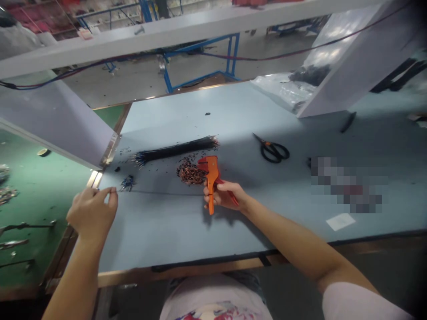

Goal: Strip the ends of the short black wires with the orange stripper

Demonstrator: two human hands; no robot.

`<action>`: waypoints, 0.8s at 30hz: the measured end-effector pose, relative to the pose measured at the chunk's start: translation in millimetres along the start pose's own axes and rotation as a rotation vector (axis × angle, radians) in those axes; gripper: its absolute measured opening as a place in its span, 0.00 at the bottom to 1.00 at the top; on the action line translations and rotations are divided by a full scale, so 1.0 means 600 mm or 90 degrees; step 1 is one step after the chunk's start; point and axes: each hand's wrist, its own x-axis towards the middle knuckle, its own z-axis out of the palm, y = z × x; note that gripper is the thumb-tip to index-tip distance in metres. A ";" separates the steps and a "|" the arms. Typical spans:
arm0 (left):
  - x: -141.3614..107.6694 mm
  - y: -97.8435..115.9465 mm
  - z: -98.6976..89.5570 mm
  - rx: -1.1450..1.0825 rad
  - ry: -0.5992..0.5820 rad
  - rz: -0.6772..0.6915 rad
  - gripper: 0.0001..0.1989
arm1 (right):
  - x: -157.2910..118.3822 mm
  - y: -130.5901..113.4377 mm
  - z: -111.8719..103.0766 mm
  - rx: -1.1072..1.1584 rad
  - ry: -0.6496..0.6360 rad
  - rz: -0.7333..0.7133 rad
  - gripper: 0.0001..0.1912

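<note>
My left hand (93,211) is at the table's left edge, its thumb and forefinger pinched on one end of a thin dark wire (160,193). The wire runs almost straight across to my right hand (228,194). That hand is closed around an orange and red wire stripper (212,178), held upright with its jaws toward the left. Right beside the jaws lies a heap of coppery and black scraps (188,172). Behind it is a bundle of black wires (176,150) with bared ends. A small cluster of blue and dark bits (127,182) lies near my left fingertips.
Black-handled scissors (273,151) lie right of the bundle. A white paper slip (340,222) and a pixelated patch are farther right. Clear plastic bags (283,91) sit at the back. A pale shelf beam (187,33) crosses above the blue-grey table (160,240), between upright panels.
</note>
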 end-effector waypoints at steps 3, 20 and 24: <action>-0.045 -0.050 -0.012 0.088 -0.187 0.030 0.20 | 0.001 0.019 0.001 -0.047 -0.019 0.042 0.18; -0.054 0.213 -0.050 -0.290 -0.548 0.515 0.10 | 0.001 -0.016 -0.018 0.003 0.168 -0.132 0.11; -0.045 0.239 -0.060 -0.238 -0.602 0.563 0.09 | 0.005 -0.017 -0.019 0.014 0.163 -0.112 0.11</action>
